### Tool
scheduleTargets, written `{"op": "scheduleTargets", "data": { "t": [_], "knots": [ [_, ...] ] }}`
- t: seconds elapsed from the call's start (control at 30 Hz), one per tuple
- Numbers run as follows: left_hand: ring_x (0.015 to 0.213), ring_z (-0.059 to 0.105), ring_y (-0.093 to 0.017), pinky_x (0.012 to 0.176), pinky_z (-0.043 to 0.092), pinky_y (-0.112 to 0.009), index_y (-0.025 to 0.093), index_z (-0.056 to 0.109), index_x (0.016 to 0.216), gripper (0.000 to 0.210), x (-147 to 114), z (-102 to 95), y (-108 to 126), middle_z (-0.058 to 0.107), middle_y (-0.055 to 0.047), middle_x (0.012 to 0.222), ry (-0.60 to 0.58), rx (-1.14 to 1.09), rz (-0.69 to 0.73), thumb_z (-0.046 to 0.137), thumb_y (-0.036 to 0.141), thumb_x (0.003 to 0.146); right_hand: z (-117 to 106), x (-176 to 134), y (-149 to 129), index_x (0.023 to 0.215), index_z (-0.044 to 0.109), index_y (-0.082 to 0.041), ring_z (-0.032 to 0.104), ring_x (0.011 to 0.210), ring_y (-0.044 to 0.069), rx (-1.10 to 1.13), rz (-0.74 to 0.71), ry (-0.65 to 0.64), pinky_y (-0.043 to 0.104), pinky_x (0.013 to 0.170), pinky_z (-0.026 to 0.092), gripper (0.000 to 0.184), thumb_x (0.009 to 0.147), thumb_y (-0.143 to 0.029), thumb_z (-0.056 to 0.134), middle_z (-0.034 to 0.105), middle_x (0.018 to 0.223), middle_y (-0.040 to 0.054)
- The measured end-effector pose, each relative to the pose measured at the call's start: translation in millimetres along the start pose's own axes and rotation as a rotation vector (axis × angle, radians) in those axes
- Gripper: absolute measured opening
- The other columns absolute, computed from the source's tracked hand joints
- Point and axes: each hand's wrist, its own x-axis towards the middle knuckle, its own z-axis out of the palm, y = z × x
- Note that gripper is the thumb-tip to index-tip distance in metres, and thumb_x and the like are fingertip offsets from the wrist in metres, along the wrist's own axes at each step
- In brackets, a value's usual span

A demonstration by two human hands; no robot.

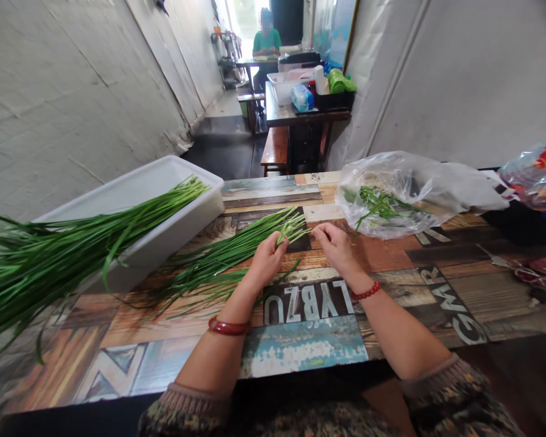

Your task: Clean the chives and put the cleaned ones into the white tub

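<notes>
My left hand [269, 255] is closed round a small bunch of garlic chives [289, 224] near its pale stem ends. The long green leaves trail to the left over the patterned table [304, 352]. Just right of those ends, my right hand [337, 244] is pinched at the tip of a stem; whatever sits between its fingertips is too small to make out. More chives [95, 237] lie heaped in a white plastic bin [182, 173] at the left, their leaves hanging over its side. A clear plastic bag [386, 224] with green scraps [377, 201] lies beyond my right hand.
Scissors [519, 265] and a red-and-clear package [539, 173] are at the right side of the table. Farther back stand a bench [275, 147] and a second table [277, 113] with boxes. A person in green [267, 41] sits at the far end.
</notes>
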Motion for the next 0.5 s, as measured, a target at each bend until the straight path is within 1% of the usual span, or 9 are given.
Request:
{"op": "scheduleTargets", "data": {
  "t": [0.07,0.1,0.17,0.23,0.33,0.4,0.43,0.5],
  "knots": [
    [0.067,0.042,-0.012,0.066,0.035,-0.025,0.018,0.05,0.072,0.025,2,-1.5,-3,0.049,0.003,0.068,0.071,0.015,-0.014,0.05,0.036,0.09,-2,3,9,0.083,0.066,-0.019,0.063,0.077,0.018,-0.008,0.01,0.035,0.029,0.072,0.047,0.026,0.094,-0.034,0.047,0.069,0.081,0.0041],
    [0.068,0.044,-0.013,0.067,0.036,-0.025,0.018,0.052,0.072,0.025,2,-2.2,-4,0.051,0.003,0.069,0.091,0.007,-0.016,0.051,0.036,0.089,-3,4,13,0.086,0.067,-0.02,0.064,0.082,0.019,-0.012,-0.012,0.029,0.03,0.075,0.048,0.027,0.095,-0.033,0.046,0.07,0.085,0.0051],
    [0.071,0.048,-0.013,0.07,0.038,-0.025,0.017,0.056,0.076,0.024,3,-3.3,-5,0.055,0.002,0.072,0.097,-0.028,-0.018,0.051,0.037,0.089,-1,6,18,0.095,0.069,-0.02,0.064,0.093,0.02,-0.042,-0.098,-0.024,0.033,0.085,0.049,0.027,0.097,-0.028,0.043,0.07,0.096,0.008],
    [0.073,0.05,-0.014,0.071,0.038,-0.025,0.017,0.059,0.079,0.025,3,-3.6,-4,0.058,0.001,0.073,0.088,-0.056,-0.023,0.049,0.037,0.09,2,6,20,0.11,0.067,-0.019,0.061,0.105,0.022,-0.118,-0.192,-0.087,0.037,0.094,0.047,0.028,0.097,-0.022,0.042,0.068,0.11,0.0111],
    [0.072,0.05,-0.014,0.07,0.038,-0.025,0.017,0.059,0.078,0.025,3,-3.4,-4,0.058,0.001,0.073,0.096,-0.07,-0.031,0.049,0.037,0.09,6,4,16,0.126,0.059,-0.019,0.056,0.114,0.024,-0.277,-0.27,-0.177,0.041,0.1,0.044,0.035,0.094,-0.016,0.045,0.062,0.127,0.0128],
    [0.073,0.051,-0.014,0.07,0.038,-0.025,0.017,0.059,0.078,0.026,2,-3.1,-4,0.059,0.001,0.074,0.101,-0.087,-0.029,0.048,0.037,0.09,7,2,13,0.128,0.059,-0.02,0.055,0.112,0.025,-0.355,-0.286,-0.229,0.042,0.097,0.044,0.037,0.092,-0.015,0.051,0.062,0.125,0.0126],
    [0.074,0.052,-0.014,0.071,0.039,-0.025,0.017,0.06,0.079,0.026,2,-3.0,-4,0.06,0.0,0.075,0.098,-0.095,-0.027,0.048,0.037,0.09,7,1,12,0.124,0.061,-0.02,0.056,0.108,0.025,-0.381,-0.285,-0.244,0.042,0.094,0.045,0.034,0.09,-0.015,0.054,0.065,0.12,0.0125],
    [0.075,0.052,-0.014,0.072,0.039,-0.025,0.017,0.06,0.081,0.025,3,-2.9,-5,0.06,0.001,0.076,0.092,-0.097,-0.021,0.048,0.037,0.09,5,0,12,0.109,0.068,-0.019,0.057,0.098,0.024,-0.406,-0.27,-0.255,0.039,0.088,0.046,0.023,0.088,-0.016,0.06,0.068,0.104,0.0111]
  ]
}}
